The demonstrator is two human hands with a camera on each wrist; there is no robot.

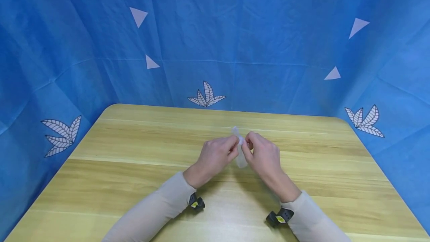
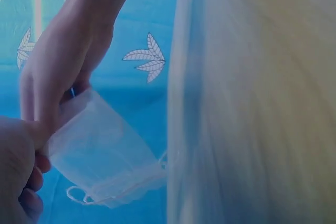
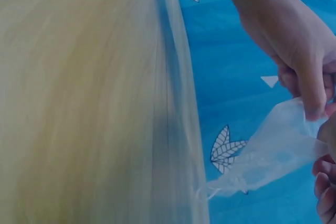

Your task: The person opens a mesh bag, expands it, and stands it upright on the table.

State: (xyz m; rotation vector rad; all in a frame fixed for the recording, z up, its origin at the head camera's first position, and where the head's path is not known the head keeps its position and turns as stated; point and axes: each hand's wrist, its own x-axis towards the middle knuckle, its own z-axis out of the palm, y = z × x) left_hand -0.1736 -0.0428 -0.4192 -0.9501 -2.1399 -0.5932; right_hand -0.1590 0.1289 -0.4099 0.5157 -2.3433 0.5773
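Note:
A small translucent white pouch (image 1: 241, 160) hangs between the two hands, above the middle of the table. Thin string loops show at its lower end in the left wrist view, where the sheer pouch (image 2: 107, 148) tapers out from the fingers. My left hand (image 1: 215, 155) pinches its upper edge between thumb and curled fingers. Close beside it, my right hand (image 1: 265, 156) pinches the same edge from the other side. The right wrist view shows the pouch (image 3: 278, 148) stretched out from both hands, fingertips nearly together.
The wood-grain table (image 1: 134, 182) spreads beneath both arms. A blue curtain (image 1: 235, 40) with white leaf and triangle prints stands around its back and sides. Each wrist wears a black strap with a small device, such as the right wrist device (image 1: 277, 218).

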